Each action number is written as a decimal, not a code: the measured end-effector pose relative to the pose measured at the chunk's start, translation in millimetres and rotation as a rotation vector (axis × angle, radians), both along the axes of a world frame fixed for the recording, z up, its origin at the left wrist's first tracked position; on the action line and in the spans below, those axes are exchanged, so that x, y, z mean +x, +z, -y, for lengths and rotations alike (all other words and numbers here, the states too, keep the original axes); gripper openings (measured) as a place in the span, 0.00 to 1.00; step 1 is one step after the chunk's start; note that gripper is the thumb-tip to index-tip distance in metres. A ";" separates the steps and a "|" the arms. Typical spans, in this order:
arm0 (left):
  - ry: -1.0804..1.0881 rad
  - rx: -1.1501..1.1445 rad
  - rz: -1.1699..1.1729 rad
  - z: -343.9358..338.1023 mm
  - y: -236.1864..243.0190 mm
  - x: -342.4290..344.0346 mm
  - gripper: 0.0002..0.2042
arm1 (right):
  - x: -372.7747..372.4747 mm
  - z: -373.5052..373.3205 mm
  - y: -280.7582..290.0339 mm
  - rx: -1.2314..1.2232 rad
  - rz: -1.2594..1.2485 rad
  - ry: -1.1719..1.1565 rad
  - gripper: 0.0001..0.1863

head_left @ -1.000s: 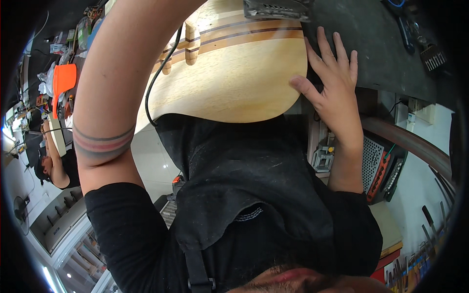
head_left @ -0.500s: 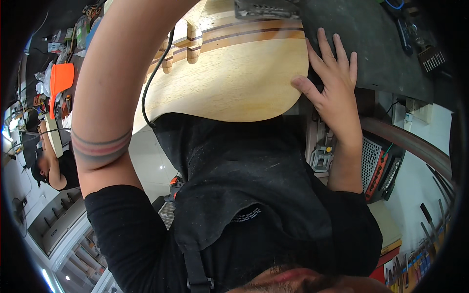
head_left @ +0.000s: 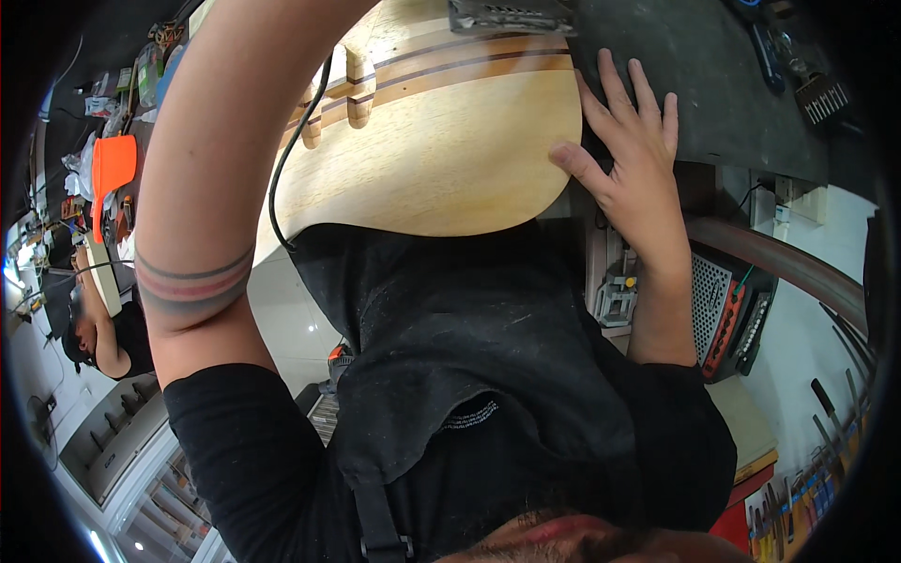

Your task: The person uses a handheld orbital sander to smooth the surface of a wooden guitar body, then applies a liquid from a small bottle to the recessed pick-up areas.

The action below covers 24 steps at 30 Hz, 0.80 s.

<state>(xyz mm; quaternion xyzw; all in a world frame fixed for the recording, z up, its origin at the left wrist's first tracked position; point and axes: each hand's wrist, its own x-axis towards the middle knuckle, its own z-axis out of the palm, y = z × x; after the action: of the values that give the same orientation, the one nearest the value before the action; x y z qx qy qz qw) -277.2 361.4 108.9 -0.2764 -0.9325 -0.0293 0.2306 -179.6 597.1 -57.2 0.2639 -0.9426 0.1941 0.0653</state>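
Note:
A pale wooden guitar body with darker laminated stripes and routed cavities lies across the bench in front of me. My right hand rests palm down at its right end, fingers spread on the dark bench top and thumb on the wood's rim. My left arm reaches up and over the body's left side; its hand is beyond the upper edge. On the striped part, at the top, sits the blurred grey end of a tool, mostly cut off. A black cord hangs beside my left arm.
The dark bench top extends right, with a slotted metal piece on it. Below the bench stand a metal vise-like fixture and a curved pipe. An orange dustpan and another person are at left.
The guitar body and my right hand appear slightly further left, along with much of the surroundings. My right hand keeps the same spread pose.

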 end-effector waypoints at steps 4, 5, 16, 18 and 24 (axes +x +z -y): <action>-0.073 -0.011 0.026 -1.6 -6.9 2.7 0.27 | -0.2 0.9 1.0 0.019 -0.004 -0.001 0.47; -0.095 -0.022 0.052 -0.1 -7.0 7.3 0.27 | -0.3 0.5 0.9 0.016 -0.001 0.002 0.47; 0.047 -0.022 0.076 45.7 4.6 17.6 0.33 | 0.0 -0.1 2.1 -0.040 0.050 -0.004 0.48; 0.059 -0.043 0.036 43.1 0.1 11.9 0.33 | -0.4 0.4 3.8 -0.037 0.055 -0.002 0.48; -0.212 0.015 0.110 46.1 0.1 31.7 0.36 | -1.8 -1.7 4.1 -0.035 0.073 0.001 0.48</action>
<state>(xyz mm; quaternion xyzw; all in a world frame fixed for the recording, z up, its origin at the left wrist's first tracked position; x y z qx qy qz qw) -245.6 315.3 108.9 -0.3697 -0.9091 -0.0756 0.1768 -181.4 598.8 -53.1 0.2559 -0.9407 0.2200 0.0353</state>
